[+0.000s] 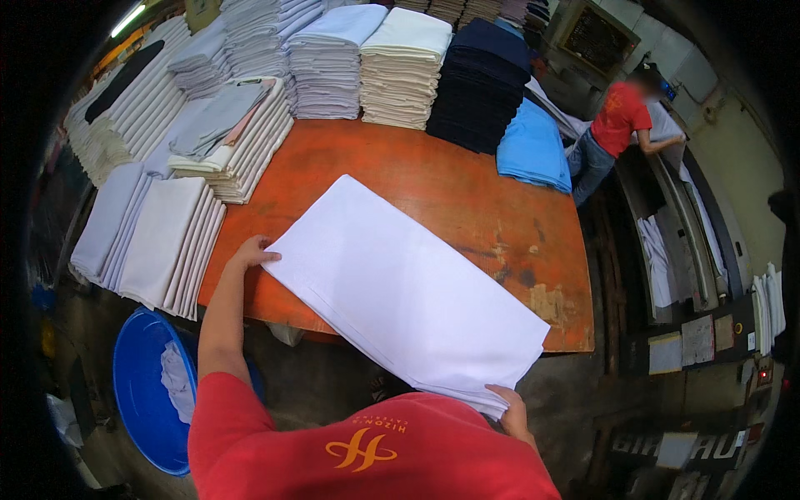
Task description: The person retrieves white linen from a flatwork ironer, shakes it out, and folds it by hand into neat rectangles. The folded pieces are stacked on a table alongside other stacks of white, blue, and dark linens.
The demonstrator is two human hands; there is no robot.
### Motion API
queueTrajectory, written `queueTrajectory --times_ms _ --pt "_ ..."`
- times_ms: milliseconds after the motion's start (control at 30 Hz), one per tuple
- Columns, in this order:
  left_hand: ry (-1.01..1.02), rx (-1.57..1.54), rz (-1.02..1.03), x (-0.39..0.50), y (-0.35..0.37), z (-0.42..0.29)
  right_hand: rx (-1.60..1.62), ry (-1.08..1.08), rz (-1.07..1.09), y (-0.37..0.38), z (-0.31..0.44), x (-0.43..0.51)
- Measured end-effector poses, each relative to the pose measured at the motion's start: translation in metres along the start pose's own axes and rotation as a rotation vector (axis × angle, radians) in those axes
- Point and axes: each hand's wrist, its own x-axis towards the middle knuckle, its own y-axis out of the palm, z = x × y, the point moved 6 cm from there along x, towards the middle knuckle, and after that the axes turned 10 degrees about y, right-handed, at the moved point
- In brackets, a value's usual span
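Note:
A folded white cloth (pixel 406 281) lies at a slant across the orange tabletop (pixel 400 150), its near side hanging past the table's front edge towards my body. My left hand (pixel 255 251) grips the cloth's left corner, thumb on top and fingers underneath. At the near right corner, my right hand (pixel 511 406) pinches the layered edge close to my shirt. The cloth looks mostly smooth, with several layers showing along its near edge. Its underside is hidden.
Folded white cloths (pixel 169 244) stand at the table's left. Cream (pixel 403 81), dark navy (pixel 478 81) and light blue stacks (pixel 532 144) line the back. A blue tub (pixel 134 387) holding cloth sits on the floor at left. A co-worker (pixel 619 125) handles fabric at a long machine (pixel 681 231).

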Motion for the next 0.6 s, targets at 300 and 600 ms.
queueTrajectory --times_ms 300,600 --pt "0.499 0.216 -0.469 -0.075 0.102 -0.149 -0.046 -0.178 -0.11 -0.049 0.048 0.02" --pt "0.144 -0.531 -0.302 -0.227 0.263 -0.264 -0.115 -0.938 -0.074 -0.036 0.274 0.173"
